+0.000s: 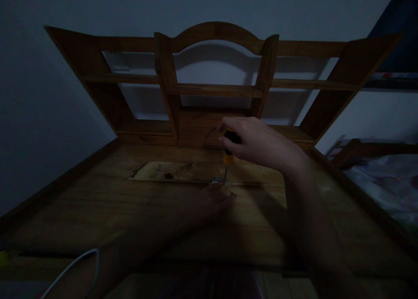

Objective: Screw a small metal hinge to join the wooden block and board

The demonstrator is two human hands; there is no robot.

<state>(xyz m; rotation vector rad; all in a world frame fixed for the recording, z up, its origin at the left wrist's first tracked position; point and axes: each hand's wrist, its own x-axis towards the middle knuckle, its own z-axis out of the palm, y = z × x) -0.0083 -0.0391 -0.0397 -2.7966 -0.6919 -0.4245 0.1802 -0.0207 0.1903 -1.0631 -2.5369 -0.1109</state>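
Note:
In the head view my right hand (246,137) is closed around the yellow-and-black handle of a screwdriver (228,159), which stands nearly upright. Its metal shaft points down at a small metal hinge (217,181) on the wooden desktop, at the edge of a shallow recess. Low beside the hinge, my left hand (212,199) lies flat on the wood with its fingers stretched out. Its fingertips touch or nearly touch the hinge and the screwdriver tip. Whether a screw sits under the tip is too dark and small to tell.
A wooden shelf unit (214,90) rises along the back of the desktop (137,207). The pale recess (163,171) has a dark knot in it. A white cord (76,259) runs by my left forearm. White bedding (385,185) lies to the right.

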